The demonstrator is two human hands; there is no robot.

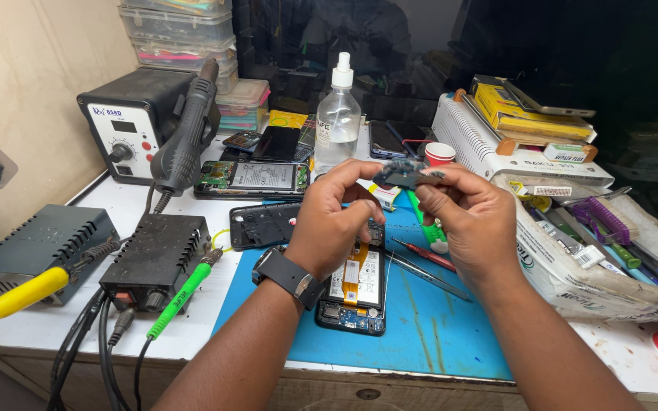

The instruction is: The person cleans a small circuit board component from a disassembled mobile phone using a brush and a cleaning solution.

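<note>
Both hands are raised above the surface (192, 335) and meet on one small dark component (405, 173), apparently a piece of phone circuitry or shielding, held at chest height in front of the camera. The left hand (334, 217), a dark wristwatch (289, 275) on its wrist, pinches the near-left edge of the part between thumb and fingertips; the right hand (466, 221) is closed on the opposite edge the same way. This two-sided grip keeps the part level and turned toward the viewer, which suits close inspection. Directly below, an opened phone (353, 293) lies face down on a blue work mat (420, 320), its back removed so the battery and an orange flex cable show; it sits within easy reach of both hands. A second opened phone (251, 177) and a dark back cover (264, 224) rest further back. A clear spray bottle (336, 118) stands upright behind the hands. Stacked clear plastic boxes (180, 34) at the back left hold small coloured items I cannot identify. An open white pouch (595, 266) at the right holds hand tools, among them purple and green handles. A hot-air station (135, 122) with its wand stands at the left.
</note>
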